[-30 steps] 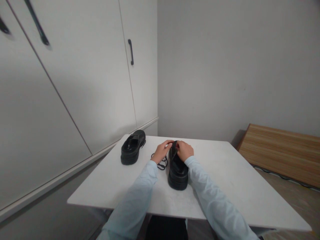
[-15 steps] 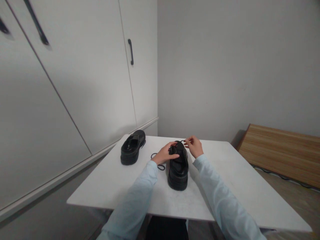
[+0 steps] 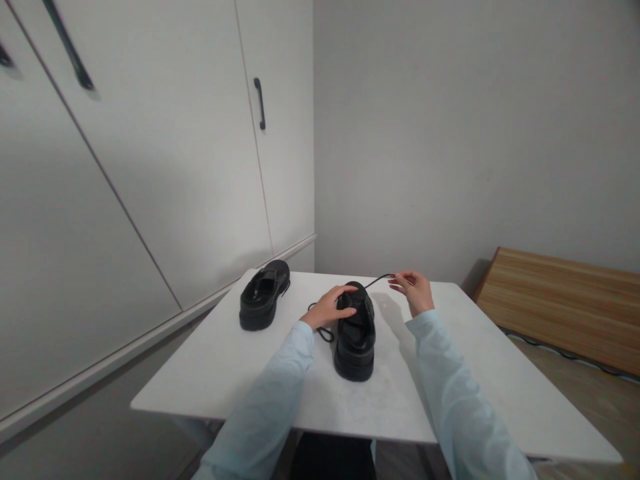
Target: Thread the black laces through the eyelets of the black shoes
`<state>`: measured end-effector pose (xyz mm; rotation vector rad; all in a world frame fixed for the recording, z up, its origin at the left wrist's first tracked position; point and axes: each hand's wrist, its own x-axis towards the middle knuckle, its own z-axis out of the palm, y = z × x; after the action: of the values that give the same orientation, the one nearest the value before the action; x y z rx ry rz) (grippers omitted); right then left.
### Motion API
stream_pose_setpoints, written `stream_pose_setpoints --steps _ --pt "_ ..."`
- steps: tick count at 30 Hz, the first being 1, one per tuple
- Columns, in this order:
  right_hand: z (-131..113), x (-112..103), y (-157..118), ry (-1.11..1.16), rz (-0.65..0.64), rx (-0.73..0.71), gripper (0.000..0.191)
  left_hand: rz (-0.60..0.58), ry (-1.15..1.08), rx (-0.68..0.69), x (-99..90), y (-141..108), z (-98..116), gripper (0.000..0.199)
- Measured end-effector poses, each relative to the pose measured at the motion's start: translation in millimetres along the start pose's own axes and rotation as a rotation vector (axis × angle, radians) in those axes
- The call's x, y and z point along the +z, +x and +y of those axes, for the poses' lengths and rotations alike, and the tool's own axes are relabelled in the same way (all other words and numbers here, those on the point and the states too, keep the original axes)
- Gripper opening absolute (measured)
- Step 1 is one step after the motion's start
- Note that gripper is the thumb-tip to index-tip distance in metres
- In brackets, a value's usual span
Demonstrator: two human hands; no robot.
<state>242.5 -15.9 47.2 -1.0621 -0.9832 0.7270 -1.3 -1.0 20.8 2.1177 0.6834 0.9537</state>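
A black shoe [image 3: 355, 360] stands on the white table with its heel toward me. My left hand [image 3: 327, 308] grips its upper from the left side, thumb over the opening and fingers across the front. Between the fingertips of my right hand [image 3: 414, 290] is the end of a black shoelace [image 3: 379, 280], drawn out from the shoe's front up and to the right. Another part of lace lies looped on the table at the shoe's left, partly behind my left hand. The second black shoe [image 3: 260, 303] sits farther left, touched by neither hand.
The white table [image 3: 480, 373] reaches back to the grey wall. White cabinets [image 3: 200, 167] with dark handles line the left side. On the right, a wood-grain panel [image 3: 565, 300] leans near the wall, with a cable along its lower edge.
My right hand has moved to the right, away from the shoe, pulling a longer stretch of lace out straight. The loop at the left has shrunk slightly. My left hand keeps its hold.
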Motion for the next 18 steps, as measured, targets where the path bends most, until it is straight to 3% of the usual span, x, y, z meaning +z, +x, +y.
stream_pose_setpoints --steps 6,12,15,18 --pt "7.0 9.3 -8.5 -0.184 -0.194 -0.033 0.036 0.032 0.037 0.018 1.9 0.2 4.2 0.05" --pt "8.8 33.8 -22.0 -0.291 -0.377 -0.169 0.03 0.182 0.047 0.033 10.6 4.2 7.5 0.04" --pt "7.1 40.9 -27.4 -0.341 -0.409 -0.206 0.027 0.244 0.098 0.053 16.4 7.2 10.5 0.03" --pt "6.2 42.7 -29.1 -0.369 -0.415 -0.213 0.025 0.299 0.156 -0.015 21.0 10.1 12.5 0.022"
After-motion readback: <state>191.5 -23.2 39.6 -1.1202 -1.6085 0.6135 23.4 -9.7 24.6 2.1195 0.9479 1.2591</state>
